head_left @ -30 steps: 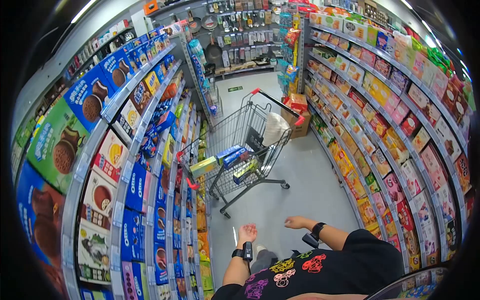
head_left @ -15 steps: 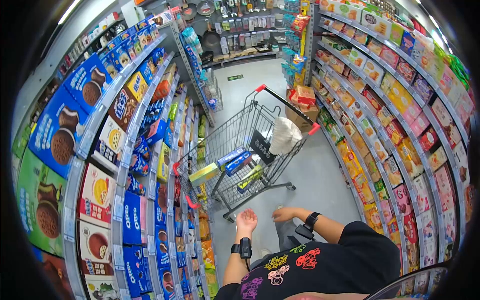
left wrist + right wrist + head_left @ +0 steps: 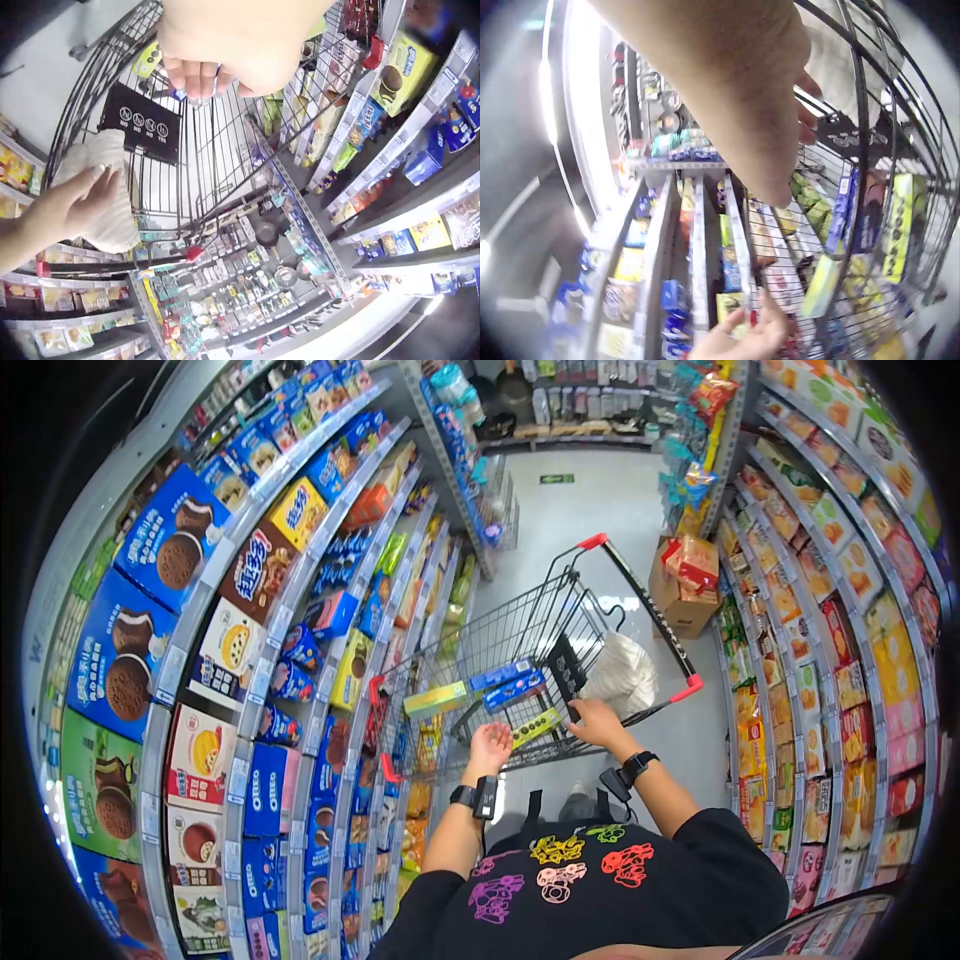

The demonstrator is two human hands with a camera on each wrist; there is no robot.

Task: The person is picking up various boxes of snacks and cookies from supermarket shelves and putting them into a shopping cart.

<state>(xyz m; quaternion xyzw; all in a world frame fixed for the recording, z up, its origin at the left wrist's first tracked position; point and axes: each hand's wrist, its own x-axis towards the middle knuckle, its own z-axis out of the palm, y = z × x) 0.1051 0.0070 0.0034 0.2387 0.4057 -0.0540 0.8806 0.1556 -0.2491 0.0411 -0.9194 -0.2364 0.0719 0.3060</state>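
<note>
A black wire shopping cart [image 3: 460,630] with red corners stands before the person. In it lie a yellow-green box [image 3: 436,700], two blue boxes [image 3: 514,689], a lime-green pack [image 3: 536,729] and a white cloth bundle [image 3: 620,675]. The left hand [image 3: 490,744] is palm up at the cart's near side, fingers loosely bent, holding nothing. Beside the bundle, the right hand [image 3: 598,722] reaches over the near rim with relaxed fingers; contact cannot be told. The left wrist view shows the left hand [image 3: 232,45] above the wires and the right hand [image 3: 75,199] overlapping the bundle [image 3: 109,217].
Shelves of blue, green and brown biscuit boxes [image 3: 125,660] line the left side. More packaged snacks [image 3: 860,690] fill the shelves at right. A cardboard carton with red packs [image 3: 690,575] stands on the floor behind the cart, and utensils hang at the aisle's end.
The person is closer to the cart. Both hands have moved forward from the floor area before it to its near side, and the right hand is now near the cloth bundle.
</note>
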